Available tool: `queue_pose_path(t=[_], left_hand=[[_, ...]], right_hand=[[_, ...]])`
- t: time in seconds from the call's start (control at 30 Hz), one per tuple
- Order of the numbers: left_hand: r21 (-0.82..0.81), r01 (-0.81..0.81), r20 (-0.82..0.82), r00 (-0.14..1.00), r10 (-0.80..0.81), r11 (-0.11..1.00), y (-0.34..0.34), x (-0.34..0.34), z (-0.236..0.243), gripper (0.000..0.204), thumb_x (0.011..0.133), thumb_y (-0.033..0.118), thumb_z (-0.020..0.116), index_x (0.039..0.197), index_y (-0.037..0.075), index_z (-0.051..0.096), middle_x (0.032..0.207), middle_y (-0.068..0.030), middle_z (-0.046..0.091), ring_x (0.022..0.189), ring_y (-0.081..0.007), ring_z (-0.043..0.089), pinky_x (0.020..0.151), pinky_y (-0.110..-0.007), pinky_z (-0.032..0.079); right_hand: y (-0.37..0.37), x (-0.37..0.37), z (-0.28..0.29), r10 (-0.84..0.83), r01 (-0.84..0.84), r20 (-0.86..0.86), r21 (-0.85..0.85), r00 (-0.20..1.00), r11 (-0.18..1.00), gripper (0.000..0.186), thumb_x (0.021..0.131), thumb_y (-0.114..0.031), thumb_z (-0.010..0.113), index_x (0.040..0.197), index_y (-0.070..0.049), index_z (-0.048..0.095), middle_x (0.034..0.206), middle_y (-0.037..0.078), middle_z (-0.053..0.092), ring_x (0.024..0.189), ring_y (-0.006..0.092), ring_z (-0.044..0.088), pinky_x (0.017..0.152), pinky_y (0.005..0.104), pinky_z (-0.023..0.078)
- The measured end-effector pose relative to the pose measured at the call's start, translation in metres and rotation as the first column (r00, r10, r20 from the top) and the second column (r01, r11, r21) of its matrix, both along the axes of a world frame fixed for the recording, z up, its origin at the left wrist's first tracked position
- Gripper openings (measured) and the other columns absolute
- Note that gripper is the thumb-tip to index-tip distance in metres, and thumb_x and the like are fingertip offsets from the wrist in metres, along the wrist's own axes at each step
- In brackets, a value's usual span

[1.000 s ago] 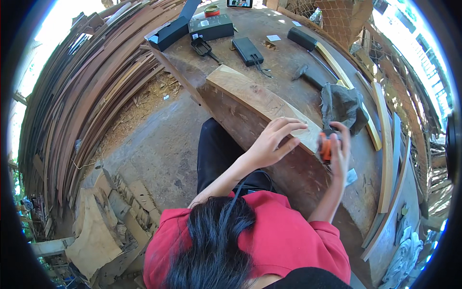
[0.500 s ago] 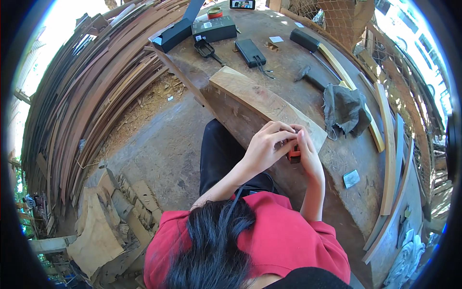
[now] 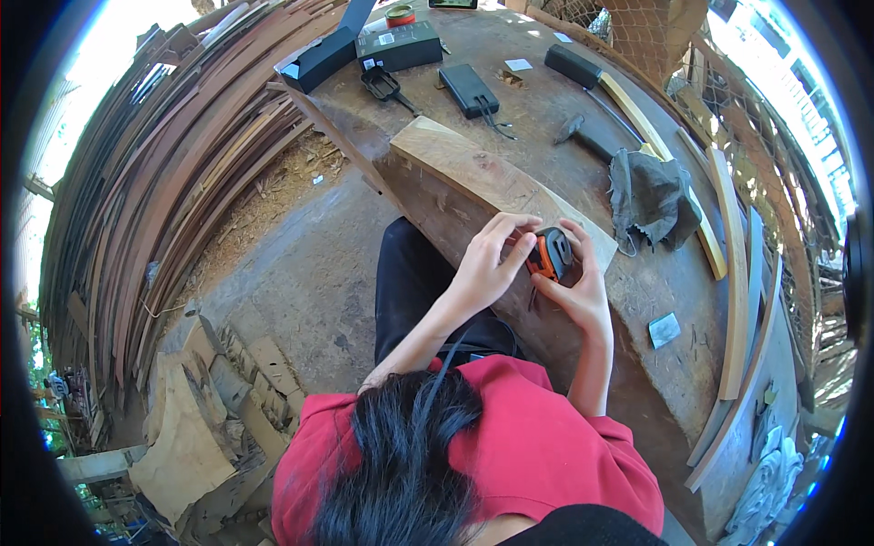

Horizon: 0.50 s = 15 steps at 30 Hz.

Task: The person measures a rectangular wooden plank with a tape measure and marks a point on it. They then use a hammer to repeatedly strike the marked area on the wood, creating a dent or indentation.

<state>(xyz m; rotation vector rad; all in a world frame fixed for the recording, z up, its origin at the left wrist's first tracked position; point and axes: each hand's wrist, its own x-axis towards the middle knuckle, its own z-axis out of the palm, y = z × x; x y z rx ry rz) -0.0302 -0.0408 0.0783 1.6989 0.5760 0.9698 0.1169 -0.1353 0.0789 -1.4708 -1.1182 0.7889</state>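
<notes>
An orange-and-black tape measure (image 3: 550, 254) is between my two hands, above the near end of a thick wooden plank (image 3: 492, 173). My right hand (image 3: 585, 293) grips its case, thumb on the near side and fingers curled around the far right side. At the case's left edge, my left hand (image 3: 484, 266) has its thumb and bent fingers closed on it. The tape's mouth is partly hidden by the left fingers. Beneath the hands the plank lies slantwise on the worn wooden table (image 3: 678, 378).
Right of the plank are a hammer (image 3: 587, 136), a grey cloth (image 3: 651, 200) and long wood strips (image 3: 728, 300). A black power bank (image 3: 469, 91) and dark boxes (image 3: 399, 45) sit at the far side. Stacked boards (image 3: 173, 173) and cardboard pieces (image 3: 187, 437) lie to the left.
The tape measure has been raised and turned, so more of its case shows. My right hand has opened out around it, and my left fingers have shifted to its left edge.
</notes>
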Motion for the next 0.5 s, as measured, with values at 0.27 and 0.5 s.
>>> queue_pose_path(t=[0.27,0.5], left_hand=[[-0.137,0.174,0.000,0.984,-0.176,0.975,0.010,-0.004,-0.016,0.030,0.101,0.016,0.047,0.121,-0.001,0.061,0.114,-0.0107,0.063,0.112,-0.0179,0.057,0.099,-0.030,0.041],[-0.312,0.183,0.092,0.982,-0.163,0.932,0.011,-0.003,-0.028,0.025,0.102,0.019,0.045,0.106,0.000,0.061,0.102,-0.0055,0.061,0.097,-0.0114,0.056,0.090,-0.027,0.044]], right_hand=[[-0.001,0.004,-0.003,0.074,-0.074,0.016,0.054,0.997,0.996,0.084,0.064,-0.016,0.084,0.136,-0.005,0.042,0.119,0.013,0.061,0.117,0.0219,0.055,0.104,0.0341,0.038],[0.001,0.002,-0.007,0.042,-0.023,-0.235,0.083,0.971,0.996,0.073,0.076,-0.019,0.077,0.138,-0.005,0.041,0.120,0.009,0.058,0.110,0.0186,0.057,0.100,0.0336,0.042]])
